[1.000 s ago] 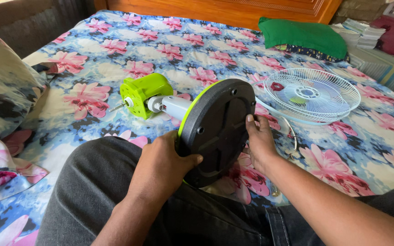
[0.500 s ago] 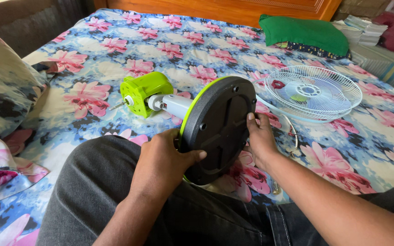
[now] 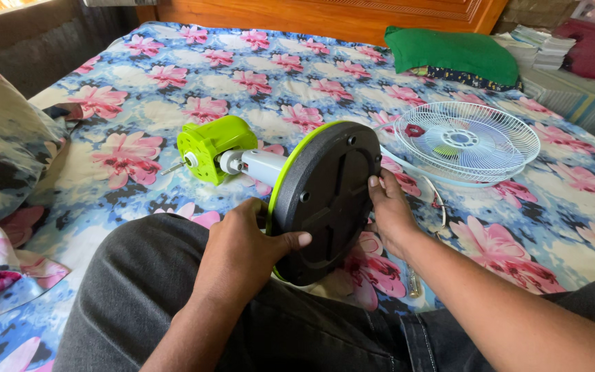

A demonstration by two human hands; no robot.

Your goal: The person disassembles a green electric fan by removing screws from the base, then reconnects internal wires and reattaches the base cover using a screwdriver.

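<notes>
A fan stand lies on its side on the flowered bedsheet. Its round black base (image 3: 328,200) with a lime-green rim faces me, underside toward the camera. A white neck (image 3: 259,164) joins the base to a lime-green motor housing (image 3: 208,146) with a thin metal shaft poking out to the left. My left hand (image 3: 246,244) grips the base's left rim, thumb lying across the black underside. My right hand (image 3: 390,213) holds the right rim, fingers curled behind it. The base's lower edge rests against my lap.
A white wire fan guard (image 3: 466,141) lies flat on the bed to the right. A green pillow (image 3: 452,52) sits by the wooden headboard (image 3: 325,15). A floral pillow (image 3: 1,151) is at the left, stacked papers (image 3: 538,48) at far right. My grey trouser legs fill the foreground.
The base has turned slightly in my hands and tipped a little more upright. Both hands keep their hold on the rim.
</notes>
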